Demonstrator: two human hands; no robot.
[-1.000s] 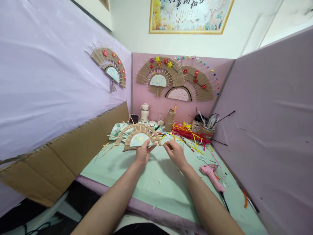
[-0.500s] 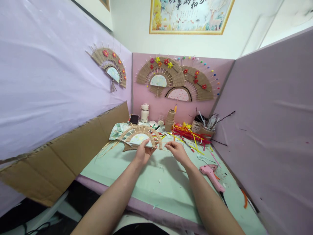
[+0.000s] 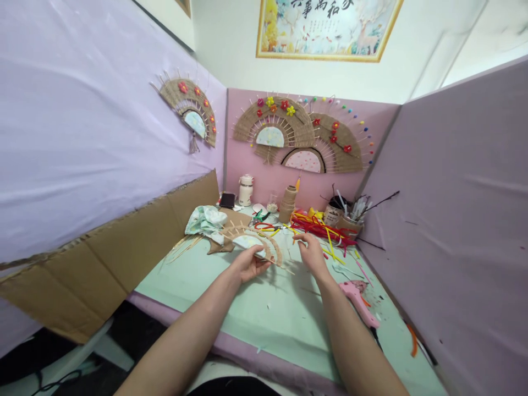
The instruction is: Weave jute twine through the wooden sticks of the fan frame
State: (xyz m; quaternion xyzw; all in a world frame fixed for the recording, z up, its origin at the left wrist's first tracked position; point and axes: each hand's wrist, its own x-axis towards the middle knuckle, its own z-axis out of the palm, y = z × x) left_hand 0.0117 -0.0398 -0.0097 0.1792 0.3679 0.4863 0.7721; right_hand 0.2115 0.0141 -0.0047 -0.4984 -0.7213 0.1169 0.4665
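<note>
My left hand grips a small half-round fan by its lower right end, thumb on top. The fan has thin wooden ribs, woven brown twine and a pale blue-green patterned centre; it is tilted above the table. To its right, my right hand is raised with thumb and fingers pinched together, apart from the fan. A thin strand of twine seems to be in that pinch, though it is too fine to follow clearly. Behind the hands stands a cone of brown twine.
A pink glue gun lies at the right. Red and yellow craft stems, pliers, crumpled patterned cloth and a pot of sticks sit toward the back. A cardboard strip borders the left; finished fans hang behind.
My right hand has moved right, away from the fan's edge. The fan has come lower and to the right in my left hand and is tilted more, uncovering the pliers behind.
</note>
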